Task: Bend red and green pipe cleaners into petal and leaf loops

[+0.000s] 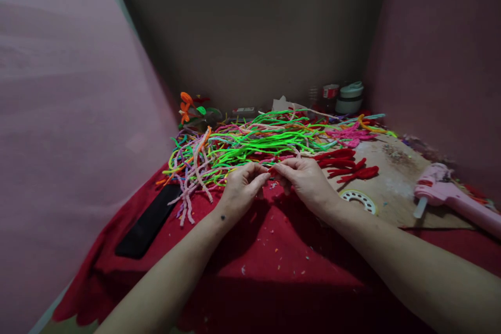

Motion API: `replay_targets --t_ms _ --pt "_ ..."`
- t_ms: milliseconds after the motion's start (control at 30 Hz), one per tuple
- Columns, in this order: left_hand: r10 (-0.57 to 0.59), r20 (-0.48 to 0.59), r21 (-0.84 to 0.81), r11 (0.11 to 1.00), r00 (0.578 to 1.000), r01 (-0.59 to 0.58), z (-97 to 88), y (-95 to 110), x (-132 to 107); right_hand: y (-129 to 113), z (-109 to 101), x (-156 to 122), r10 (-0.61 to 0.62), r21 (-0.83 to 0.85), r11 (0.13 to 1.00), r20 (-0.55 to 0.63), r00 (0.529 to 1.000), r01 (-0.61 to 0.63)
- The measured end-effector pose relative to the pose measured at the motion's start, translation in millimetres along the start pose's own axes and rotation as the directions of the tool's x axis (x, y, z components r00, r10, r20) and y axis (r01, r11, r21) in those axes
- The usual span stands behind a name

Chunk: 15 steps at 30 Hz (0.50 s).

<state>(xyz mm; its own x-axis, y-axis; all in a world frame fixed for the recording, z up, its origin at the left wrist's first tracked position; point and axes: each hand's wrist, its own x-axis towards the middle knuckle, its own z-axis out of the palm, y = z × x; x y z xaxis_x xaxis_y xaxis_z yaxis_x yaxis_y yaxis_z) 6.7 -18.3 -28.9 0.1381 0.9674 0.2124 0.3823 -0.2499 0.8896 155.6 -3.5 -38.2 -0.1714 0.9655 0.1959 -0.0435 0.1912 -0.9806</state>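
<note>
My left hand (245, 188) and my right hand (307, 182) meet fingertip to fingertip above the front of the table. Both are closed in a pinch on what appears to be a red pipe cleaner (271, 169), mostly covered by the fingers. Just behind them spreads a tangled heap of pipe cleaners (270, 141), bright green on top, with pink, orange, yellow and purple ones around. Several bent red pipe cleaner pieces (356, 173) lie to the right of my right hand.
A black flat case (148, 224) lies left on the red tablecloth (250, 255). On the right, a board (395, 172) bears a white ring with holes (370, 200) and a pink glue gun (438, 188). Behind stand a lidded cup (349, 98) and orange pipe-cleaner flowers (186, 107).
</note>
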Motion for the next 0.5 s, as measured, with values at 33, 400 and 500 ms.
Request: replay_targets --t_ms 33,400,500 --pt "-0.01 0.008 -0.002 1.0 1.0 0.01 0.4 0.6 0.3 -0.1 0.4 -0.8 -0.029 -0.051 0.998 -0.011 1.0 0.028" --pt "-0.198 0.036 -0.151 0.968 0.98 0.201 -1.2 7.1 0.9 -5.5 0.0 -0.8 0.116 0.258 0.961 -0.033 0.993 -0.103" --pt "-0.237 0.026 -0.237 0.942 0.971 0.236 -4.5 6.3 1.1 -6.5 -3.1 2.6 0.111 0.292 0.954 -0.119 0.987 -0.073"
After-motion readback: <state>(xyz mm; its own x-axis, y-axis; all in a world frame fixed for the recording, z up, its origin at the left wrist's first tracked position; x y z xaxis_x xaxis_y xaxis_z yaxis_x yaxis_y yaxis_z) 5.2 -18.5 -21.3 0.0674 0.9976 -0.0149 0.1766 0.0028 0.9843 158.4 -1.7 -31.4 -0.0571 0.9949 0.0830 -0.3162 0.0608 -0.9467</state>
